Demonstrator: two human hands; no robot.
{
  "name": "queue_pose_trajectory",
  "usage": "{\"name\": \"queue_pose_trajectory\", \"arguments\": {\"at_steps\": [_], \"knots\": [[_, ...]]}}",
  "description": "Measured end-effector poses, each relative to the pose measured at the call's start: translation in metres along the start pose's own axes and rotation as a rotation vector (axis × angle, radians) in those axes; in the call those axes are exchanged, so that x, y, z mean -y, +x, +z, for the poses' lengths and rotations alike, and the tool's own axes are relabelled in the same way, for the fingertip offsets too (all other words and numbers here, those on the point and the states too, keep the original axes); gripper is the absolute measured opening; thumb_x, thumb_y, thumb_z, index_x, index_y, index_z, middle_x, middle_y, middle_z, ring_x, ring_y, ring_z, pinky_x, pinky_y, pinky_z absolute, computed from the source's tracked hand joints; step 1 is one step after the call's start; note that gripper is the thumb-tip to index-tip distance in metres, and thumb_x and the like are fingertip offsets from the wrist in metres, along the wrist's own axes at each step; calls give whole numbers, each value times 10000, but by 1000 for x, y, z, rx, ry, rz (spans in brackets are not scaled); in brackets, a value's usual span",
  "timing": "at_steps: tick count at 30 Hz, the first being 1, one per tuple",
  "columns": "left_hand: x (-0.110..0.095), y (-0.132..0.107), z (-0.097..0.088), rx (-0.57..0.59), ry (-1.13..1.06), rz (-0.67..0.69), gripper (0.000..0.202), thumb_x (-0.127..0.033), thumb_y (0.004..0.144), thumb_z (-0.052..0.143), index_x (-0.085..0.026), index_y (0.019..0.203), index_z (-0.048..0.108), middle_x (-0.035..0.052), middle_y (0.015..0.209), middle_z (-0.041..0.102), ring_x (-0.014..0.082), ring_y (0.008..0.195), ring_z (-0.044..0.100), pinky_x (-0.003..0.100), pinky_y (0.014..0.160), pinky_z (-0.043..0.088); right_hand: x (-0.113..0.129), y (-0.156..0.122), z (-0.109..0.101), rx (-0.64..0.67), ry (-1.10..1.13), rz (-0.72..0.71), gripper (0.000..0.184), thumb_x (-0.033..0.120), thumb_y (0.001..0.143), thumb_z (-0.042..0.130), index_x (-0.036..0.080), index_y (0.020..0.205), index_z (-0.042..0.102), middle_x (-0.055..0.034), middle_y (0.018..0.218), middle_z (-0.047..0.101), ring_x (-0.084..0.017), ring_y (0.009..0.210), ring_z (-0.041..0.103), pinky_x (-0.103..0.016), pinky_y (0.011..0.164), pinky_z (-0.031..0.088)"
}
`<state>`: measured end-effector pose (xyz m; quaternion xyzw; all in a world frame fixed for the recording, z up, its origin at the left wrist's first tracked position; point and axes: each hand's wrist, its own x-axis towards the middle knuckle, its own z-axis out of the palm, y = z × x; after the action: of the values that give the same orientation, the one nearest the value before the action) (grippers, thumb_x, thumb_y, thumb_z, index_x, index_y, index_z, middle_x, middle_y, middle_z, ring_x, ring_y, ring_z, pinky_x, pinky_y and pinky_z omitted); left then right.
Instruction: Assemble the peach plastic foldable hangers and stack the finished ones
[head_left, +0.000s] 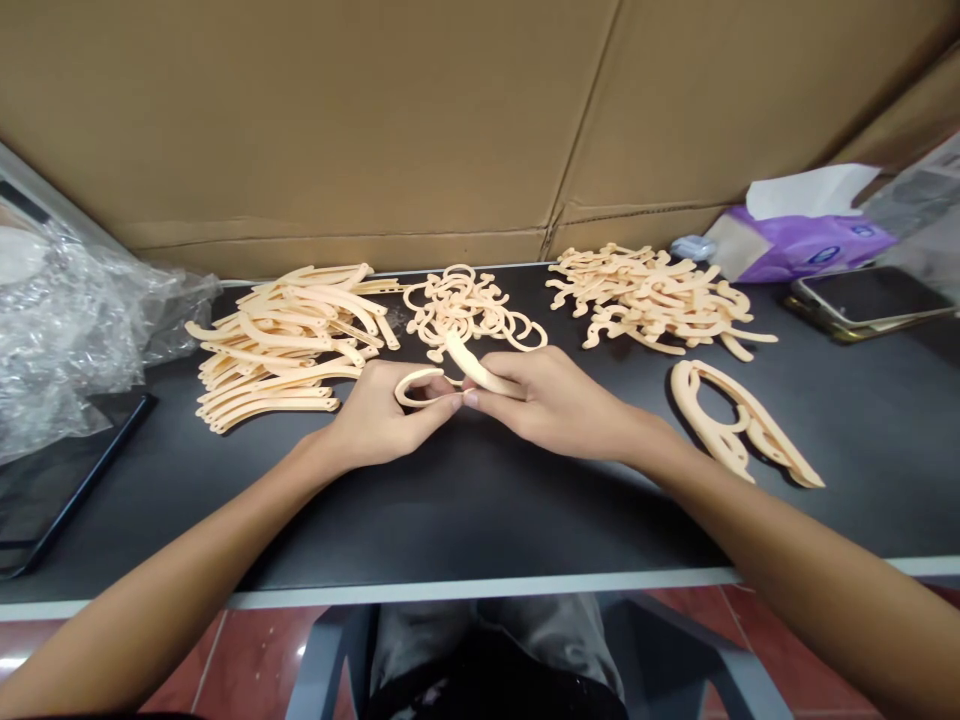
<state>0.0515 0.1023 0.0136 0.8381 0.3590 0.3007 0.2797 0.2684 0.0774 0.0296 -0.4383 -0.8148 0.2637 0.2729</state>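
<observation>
My left hand [379,415] pinches a cream plastic hook [406,384], its curved end showing above the thumb. Against it, my right hand [559,400] grips a curved cream plastic hanger arm [474,362] that sticks up to the left between the fingers. The two pieces meet at my fingertips; how they join is hidden. Just behind the hands lies a heap of loose hooks [457,300]. Left of it is a pile of long hanger arms [289,335], and at the back right a pile of shorter curved arms [652,295].
A folded plastic hanger [772,440] lies right of my right forearm. Clear plastic wrap [67,330] and a dark flat panel [75,480] are at the left. A purple tissue pack [817,245] and a phone [870,297] sit at the back right. Cardboard [337,120] stands behind the table.
</observation>
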Motion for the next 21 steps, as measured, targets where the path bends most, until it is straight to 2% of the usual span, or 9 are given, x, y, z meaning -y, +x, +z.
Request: {"name": "queue_pose_trajectory", "arguments": {"at_steps": [4, 7, 10, 12, 15, 19, 21], "knots": [[-1, 3, 1, -72, -207, -79, 182, -256, 830, 709, -129, 700, 719, -8, 610, 667, 80, 520, 555, 187, 499, 418, -5, 2, 7, -56, 92, 53, 289, 311, 908, 582, 194, 669, 470, 73, 589, 395, -84, 559, 344, -256, 541, 254], [0, 6, 3, -137, -447, -147, 122, -253, 793, 762, -135, 766, 754, -2, 643, 701, 87, 517, 605, 187, 523, 483, -11, 6, 16, -110, 295, 122, 169, 324, 880, 613, 177, 796, 619, 53, 648, 488, -98, 600, 419, -251, 557, 311], [5, 6, 7, -170, -602, -188, 115, -244, 776, 800, -154, 847, 785, 4, 667, 731, 108, 591, 669, 204, 636, 548, -13, 8, 26, -143, 508, 162, 182, 347, 869, 633, 169, 833, 640, 41, 673, 529, -96, 591, 447, -251, 556, 349], [8, 5, 10, -184, -666, -202, 127, -252, 778, 810, -174, 878, 797, 21, 775, 771, 118, 673, 700, 212, 698, 565, -13, 9, 31, -159, 628, 170, 218, 383, 863, 652, 171, 825, 626, 36, 672, 548, -93, 579, 462, -250, 540, 356], [9, 5, 12, -208, -656, -211, 131, -269, 775, 820, -190, 878, 807, 31, 906, 792, 124, 764, 710, 203, 734, 566, -12, 9, 33, -189, 726, 188, 279, 440, 818, 713, 178, 829, 615, 32, 673, 557, -96, 579, 478, -245, 512, 350], [5, 7, 11, -211, -531, -203, 170, -327, 802, 788, -160, 774, 794, 23, 723, 760, 122, 678, 672, 200, 676, 552, -10, 10, 32, -193, 746, 181, 305, 459, 799, 735, 178, 831, 621, 26, 686, 563, -98, 587, 486, -241, 499, 347], [3, 7, 10, -214, -486, -185, 213, -350, 807, 776, -149, 736, 777, 26, 695, 748, 127, 657, 664, 207, 656, 546, -9, 9, 32, -192, 733, 186, 308, 453, 795, 741, 173, 834, 620, 24, 693, 571, -101, 602, 497, -243, 511, 360]]}}
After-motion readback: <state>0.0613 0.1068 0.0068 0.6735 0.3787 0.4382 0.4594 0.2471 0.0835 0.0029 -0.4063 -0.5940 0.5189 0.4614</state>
